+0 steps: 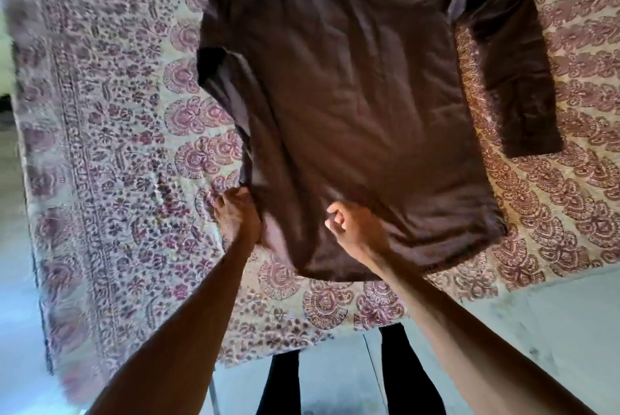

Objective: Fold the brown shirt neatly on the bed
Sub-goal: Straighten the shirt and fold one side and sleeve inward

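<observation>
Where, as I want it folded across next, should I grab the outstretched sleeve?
Pinch the sleeve at its cuff, coming in from your right. It lies flat and straight, apart from the body of the brown shirt, with its free end nearest you.

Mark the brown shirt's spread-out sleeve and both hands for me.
brown shirt sleeve (510, 79), head view, mid-length of the spread-out sleeve.
left hand (236, 215), head view, back of the hand.
right hand (355, 230), head view, back of the hand.
</observation>
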Tool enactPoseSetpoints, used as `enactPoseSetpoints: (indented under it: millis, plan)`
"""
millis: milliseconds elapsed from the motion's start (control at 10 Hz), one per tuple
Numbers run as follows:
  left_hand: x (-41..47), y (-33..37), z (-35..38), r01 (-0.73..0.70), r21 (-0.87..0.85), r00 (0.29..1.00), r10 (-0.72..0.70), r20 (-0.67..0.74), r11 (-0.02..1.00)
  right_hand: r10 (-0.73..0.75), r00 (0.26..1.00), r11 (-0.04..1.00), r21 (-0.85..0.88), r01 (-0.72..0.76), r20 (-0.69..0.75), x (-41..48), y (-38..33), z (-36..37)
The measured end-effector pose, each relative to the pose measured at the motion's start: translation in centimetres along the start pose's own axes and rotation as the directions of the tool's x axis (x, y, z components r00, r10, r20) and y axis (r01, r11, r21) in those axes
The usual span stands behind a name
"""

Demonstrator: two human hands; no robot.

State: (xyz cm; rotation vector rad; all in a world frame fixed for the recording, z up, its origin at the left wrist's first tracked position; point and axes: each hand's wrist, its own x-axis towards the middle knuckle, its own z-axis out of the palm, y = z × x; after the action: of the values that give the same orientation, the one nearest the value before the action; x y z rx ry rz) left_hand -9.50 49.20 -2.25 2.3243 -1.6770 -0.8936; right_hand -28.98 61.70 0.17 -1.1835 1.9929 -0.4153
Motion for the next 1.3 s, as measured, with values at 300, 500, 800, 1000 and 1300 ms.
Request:
enactPoseSetpoints:
  millis: [300, 500, 800, 1000, 1300]
  plan:
    - [5.4, 2.1, -3.3, -0.141, 0.08, 0.923, 0.101, 0.372, 0.987, 0.173, 0.979, 0.984, 0.059, -0.168, -0.107, 6.5, -8.9, 3.8]
    - [10.5, -0.4, -10.2, 0.152, 0.109, 0.956, -0.119, -0.267, 0.982, 0.26, 0.961, 0.949, -0.16, -0.273, -0.097, 7.9, -10.4, 4.1]
    - [17.4, 3.3, -11.9, -0.308, 0.038, 0.943, 0.311, -0.121, 0.95, -0.016, 0.971, 0.998, -0.059, 0.002, -0.237, 13.5, -14.9, 3.1]
    - [21.0, 11.7, -5.6, -0.07, -0.316, 0.893, 0.2, 0.402, 0.946, 0.01, 0.988, 0.98, -0.195, -0.04, -0.152, 17.6, -17.1, 3.1]
    - [28.2, 15.9, -5.6, 0.249, -0.62, 0.874, 0.103, 0.475, 0.744, 0.15, 0.985, 0.951, -0.26, -0.168, -0.085, 19.1, -17.9, 6.5]
